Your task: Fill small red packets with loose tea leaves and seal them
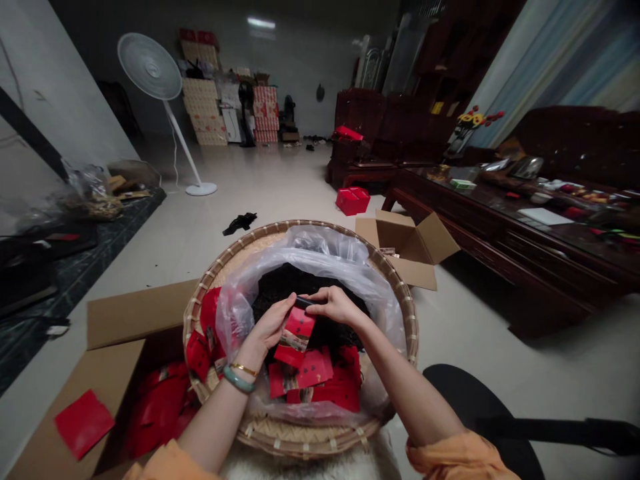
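A red printed packet [300, 325] is held over the basket by my left hand [274, 325], with the thumb near its upper edge. My right hand [336, 305] pinches a small dark item [303, 303] at the top of that packet; its exact kind I cannot make out. Both hands are above a clear plastic bag [235, 310] spread inside a round woven basket [411, 313]. Dark, glossy material [285, 277] fills the far part of the bag. Several more red packets [345, 387] lie in its near part, below my hands.
An open carton [113, 373] with red packets stands left of the basket, another open carton [423, 243] beyond it at right. A dark wooden table [480, 213], a white fan [150, 67], a red box [353, 200] and a black round base [465, 407] stand around.
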Demonstrator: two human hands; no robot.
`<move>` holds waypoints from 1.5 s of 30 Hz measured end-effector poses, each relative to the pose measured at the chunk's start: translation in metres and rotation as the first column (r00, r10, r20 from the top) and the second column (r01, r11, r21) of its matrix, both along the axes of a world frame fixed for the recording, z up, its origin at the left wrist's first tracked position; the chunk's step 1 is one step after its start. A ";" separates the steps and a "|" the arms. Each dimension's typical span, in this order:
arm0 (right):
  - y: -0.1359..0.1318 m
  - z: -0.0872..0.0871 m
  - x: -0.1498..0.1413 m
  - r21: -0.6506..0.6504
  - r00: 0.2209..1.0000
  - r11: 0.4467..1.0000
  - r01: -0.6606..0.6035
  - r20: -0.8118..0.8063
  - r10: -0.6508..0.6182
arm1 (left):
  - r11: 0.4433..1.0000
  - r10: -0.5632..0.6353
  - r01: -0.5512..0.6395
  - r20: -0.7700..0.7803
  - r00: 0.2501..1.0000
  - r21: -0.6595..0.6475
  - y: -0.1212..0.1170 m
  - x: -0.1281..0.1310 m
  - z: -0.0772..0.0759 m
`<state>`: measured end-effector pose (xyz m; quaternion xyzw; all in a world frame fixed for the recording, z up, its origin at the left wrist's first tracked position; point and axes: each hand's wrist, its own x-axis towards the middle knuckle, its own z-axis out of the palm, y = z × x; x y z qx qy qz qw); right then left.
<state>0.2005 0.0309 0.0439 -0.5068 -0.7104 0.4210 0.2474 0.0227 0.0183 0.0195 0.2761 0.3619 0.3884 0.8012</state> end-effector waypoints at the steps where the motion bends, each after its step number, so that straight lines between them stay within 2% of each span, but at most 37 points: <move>1: 0.000 -0.001 0.000 0.007 1.000 1.000 0.003 0.006 -0.003 | 1.000 0.000 0.000 -0.004 1.000 0.002 0.000 0.000 -0.001; 7: -0.002 -0.002 -0.001 0.027 1.000 1.000 0.008 0.009 -0.009 | 1.000 -0.001 0.001 -0.020 1.000 -0.001 -0.002 0.000 -0.001; 11: -0.004 -0.003 -0.001 -0.065 0.998 0.998 0.020 -0.059 -0.024 | 1.000 -0.002 0.003 -0.046 0.999 0.016 -0.002 -0.002 -0.002; 15: -0.007 -0.004 0.000 -0.187 0.996 0.982 0.018 -0.084 -0.034 | 0.990 -0.097 0.106 -0.096 0.991 0.092 -0.004 -0.006 -0.003; 20: -0.008 -0.011 0.006 -0.300 0.966 0.953 -0.046 -0.258 -0.035 | 0.972 -0.178 0.198 -0.155 0.972 0.126 -0.006 -0.008 -0.001; 24: -0.007 -0.017 0.021 -0.347 0.902 0.937 -0.041 -0.416 -0.114 | 0.955 -0.244 0.266 -0.164 0.956 0.132 -0.007 -0.010 0.002; 27: -0.013 -0.019 0.033 -0.304 0.921 0.952 0.021 -0.364 -0.137 | 0.978 -0.159 0.178 -0.164 0.974 0.107 -0.007 -0.013 0.003; 31: -0.033 -0.026 0.039 -0.105 0.996 0.992 0.073 -0.034 -0.077 | 0.995 0.043 -0.026 -0.191 0.981 0.092 -0.005 -0.013 0.002; 33: -0.041 -0.032 0.037 -0.015 0.989 0.998 0.068 0.129 -0.066 | 0.992 0.105 -0.086 -0.227 0.968 0.096 -0.004 -0.011 0.000; 35: -0.046 -0.036 0.034 0.023 0.977 0.998 0.055 0.206 -0.058 | 0.988 0.137 -0.114 -0.256 0.957 0.102 -0.004 -0.008 -0.002; 37: -0.044 -0.036 0.027 0.052 0.983 0.995 0.079 0.163 -0.087 | 0.986 0.150 -0.126 -0.264 0.953 0.105 -0.005 -0.005 -0.004; 39: -0.039 -0.031 0.016 0.089 0.988 0.985 0.147 0.029 -0.150 | 0.987 0.147 -0.123 -0.255 0.956 0.108 -0.006 -0.001 -0.003; 42: -0.029 -0.022 -0.005 0.117 0.962 0.964 0.238 -0.166 -0.218 | 0.985 0.141 -0.110 -0.254 0.957 0.130 -0.009 0.003 0.002; 45: -0.022 -0.020 -0.022 0.096 0.928 0.946 0.311 -0.244 -0.280 | 0.981 0.168 -0.135 -0.263 0.950 0.141 -0.010 0.003 0.007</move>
